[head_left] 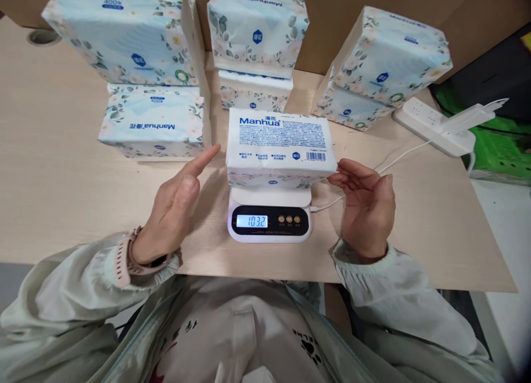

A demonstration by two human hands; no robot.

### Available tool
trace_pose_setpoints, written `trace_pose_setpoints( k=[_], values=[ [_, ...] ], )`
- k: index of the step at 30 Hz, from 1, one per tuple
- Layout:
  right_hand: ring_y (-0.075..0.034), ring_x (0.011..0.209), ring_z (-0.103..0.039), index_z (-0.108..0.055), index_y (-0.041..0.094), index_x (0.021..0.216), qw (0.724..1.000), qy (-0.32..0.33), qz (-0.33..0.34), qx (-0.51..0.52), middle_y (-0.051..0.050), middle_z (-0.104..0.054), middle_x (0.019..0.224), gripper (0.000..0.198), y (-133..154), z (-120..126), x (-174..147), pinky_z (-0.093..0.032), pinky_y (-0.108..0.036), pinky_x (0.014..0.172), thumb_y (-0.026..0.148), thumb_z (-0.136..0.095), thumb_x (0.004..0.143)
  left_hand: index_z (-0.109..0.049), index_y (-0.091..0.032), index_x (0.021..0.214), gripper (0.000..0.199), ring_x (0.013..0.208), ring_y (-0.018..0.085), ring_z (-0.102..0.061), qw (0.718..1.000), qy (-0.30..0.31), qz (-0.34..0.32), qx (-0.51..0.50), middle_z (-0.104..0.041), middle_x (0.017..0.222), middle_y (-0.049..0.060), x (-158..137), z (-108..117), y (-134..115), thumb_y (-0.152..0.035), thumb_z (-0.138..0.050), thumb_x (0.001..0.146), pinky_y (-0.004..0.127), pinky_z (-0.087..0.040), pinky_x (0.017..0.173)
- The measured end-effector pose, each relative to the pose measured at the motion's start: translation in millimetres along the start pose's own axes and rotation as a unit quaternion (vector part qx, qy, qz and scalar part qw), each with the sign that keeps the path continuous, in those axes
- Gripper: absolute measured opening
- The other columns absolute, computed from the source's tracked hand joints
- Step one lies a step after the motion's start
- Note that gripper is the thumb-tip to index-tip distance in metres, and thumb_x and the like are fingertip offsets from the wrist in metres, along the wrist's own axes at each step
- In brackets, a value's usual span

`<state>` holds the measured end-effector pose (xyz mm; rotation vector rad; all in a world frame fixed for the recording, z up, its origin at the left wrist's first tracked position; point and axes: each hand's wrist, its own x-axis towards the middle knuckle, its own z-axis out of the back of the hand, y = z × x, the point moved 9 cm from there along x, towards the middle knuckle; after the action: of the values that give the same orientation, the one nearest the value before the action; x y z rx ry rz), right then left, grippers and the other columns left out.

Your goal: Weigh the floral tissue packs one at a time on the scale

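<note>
A pack of tissues (282,142), its printed label side up, rests on a white digital kitchen scale (271,195). The scale's lit display (251,221) reads about 103.2. To the left of the pack, my left hand (176,206) is open with its fingers stretched forward, apart from the pack. My right hand (367,206) is open at the pack's right end, palm turned inward and fingertips close to its lower right corner. Whether those fingertips touch the pack, I cannot tell. A white cable (327,206) runs from the scale's right side.
More tissue packs are stacked behind: a left stack (151,117), a middle stack (257,37) and a right stack (390,62). A white power strip (435,128) lies at the right beside a green object (501,145). The table's front edge (257,275) is near my body.
</note>
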<state>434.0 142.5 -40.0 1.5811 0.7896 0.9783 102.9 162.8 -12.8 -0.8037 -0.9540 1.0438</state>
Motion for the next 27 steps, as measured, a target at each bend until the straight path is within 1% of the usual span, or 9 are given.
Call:
trace_pose_setpoints(
  k=[2, 4, 7, 10, 14, 17, 21, 24, 27],
  values=[
    [-0.028, 0.102, -0.08, -0.085, 0.028, 0.104, 1.0, 0.0, 0.003, 0.006, -0.006, -0.085, 0.099, 0.053, 0.4, 0.5, 0.0, -0.062, -0.054, 0.105, 0.067, -0.05, 0.105, -0.07, -0.049, 0.147, 0.039, 0.16, 0.03, -0.053, 0.999, -0.014, -0.018, -0.045, -0.066, 0.158, -0.02, 2.0, 1.7, -2.3, -0.051, -0.051, 0.113, 0.056, -0.035, 0.143],
    [-0.029, 0.102, -0.08, -0.086, 0.03, 0.103, 1.0, 0.007, 0.003, 0.008, -0.005, -0.085, 0.103, 0.051, 0.5, 0.2, -0.1, -0.061, -0.056, 0.106, 0.067, -0.051, 0.105, -0.075, -0.049, 0.138, 0.033, 0.156, 0.029, -0.057, 0.997, -0.017, -0.033, -0.072, -0.07, 0.153, -0.019, 4.2, 1.6, -2.8, -0.048, -0.056, 0.111, 0.057, -0.038, 0.141],
    [-0.03, 0.102, -0.079, -0.087, 0.032, 0.103, 1.0, 0.014, 0.003, 0.001, -0.006, -0.085, 0.107, 0.053, 1.0, 0.5, -1.0, -0.059, -0.058, 0.108, 0.067, -0.048, 0.107, -0.079, -0.039, 0.133, 0.032, 0.153, 0.03, -0.06, 0.994, -0.033, -0.052, -0.091, -0.073, 0.151, -0.009, 6.2, 4.4, -0.8, -0.044, -0.055, 0.113, 0.061, -0.041, 0.138],
    [-0.029, 0.1, -0.079, -0.086, 0.032, 0.104, 1.0, 0.016, 0.004, -0.004, -0.006, -0.084, 0.108, 0.054, 1.7, 1.6, -2.2, -0.059, -0.057, 0.108, 0.066, -0.044, 0.108, -0.08, -0.032, 0.13, 0.031, 0.151, 0.03, -0.062, 0.992, -0.043, -0.068, -0.102, -0.074, 0.151, -0.002, 6.3, 6.0, 0.0, -0.043, -0.055, 0.114, 0.061, -0.043, 0.136],
    [-0.029, 0.1, -0.079, -0.085, 0.03, 0.105, 1.0, 0.017, 0.009, -0.015, -0.007, -0.084, 0.11, 0.057, 3.7, 1.7, -3.2, -0.06, -0.058, 0.107, 0.066, -0.04, 0.109, -0.08, -0.033, 0.127, 0.03, 0.151, 0.031, -0.063, 0.992, -0.048, -0.062, -0.1, -0.075, 0.15, -0.002, 6.4, 5.5, -1.0, -0.046, -0.056, 0.113, 0.062, -0.044, 0.136],
    [-0.03, 0.103, -0.079, -0.085, 0.032, 0.105, 1.0, 0.014, 0.004, -0.015, -0.005, -0.085, 0.112, 0.055, 3.6, 2.2, -3.5, -0.059, -0.06, 0.111, 0.067, -0.042, 0.108, -0.08, -0.033, 0.124, 0.03, 0.15, 0.031, -0.064, 0.992, -0.059, -0.055, -0.096, -0.075, 0.148, -0.001, 6.8, 6.3, -1.1, -0.049, -0.056, 0.112, 0.062, -0.046, 0.134],
    [-0.032, 0.103, -0.08, -0.085, 0.034, 0.104, 1.0, 0.022, 0.005, -0.002, -0.004, -0.086, 0.112, 0.055, 2.6, 0.9, -3.4, -0.057, -0.063, 0.114, 0.069, -0.043, 0.106, -0.08, -0.033, 0.122, 0.03, 0.14, 0.032, -0.07, 0.991, -0.077, -0.058, -0.094, -0.08, 0.136, 0.0, 6.6, 10.2, 1.3, -0.048, -0.057, 0.111, 0.06, -0.054, 0.124],
    [-0.03, 0.103, -0.08, -0.085, 0.034, 0.105, 1.0, 0.027, 0.012, 0.004, -0.005, -0.086, 0.111, 0.055, 2.3, 0.5, -2.8, -0.058, -0.06, 0.111, 0.067, -0.043, 0.107, -0.081, -0.035, 0.118, 0.028, 0.136, 0.033, -0.07, 0.991, -0.088, -0.051, -0.091, -0.082, 0.125, 0.001, 6.6, 12.8, 4.6, -0.047, -0.059, 0.108, 0.06, -0.054, 0.119],
    [-0.028, 0.108, -0.079, -0.084, 0.033, 0.114, 0.999, 0.035, 0.011, 0.011, -0.005, -0.085, 0.116, 0.053, 0.8, 0.8, -2.2, -0.059, -0.057, 0.111, 0.068, -0.045, 0.106, -0.081, -0.035, 0.11, 0.026, 0.13, 0.034, -0.072, 0.989, -0.102, -0.046, -0.092, -0.082, 0.116, 0.003, 7.0, 14.7, 5.2, -0.049, -0.06, 0.106, 0.062, -0.053, 0.116]
  ],
)
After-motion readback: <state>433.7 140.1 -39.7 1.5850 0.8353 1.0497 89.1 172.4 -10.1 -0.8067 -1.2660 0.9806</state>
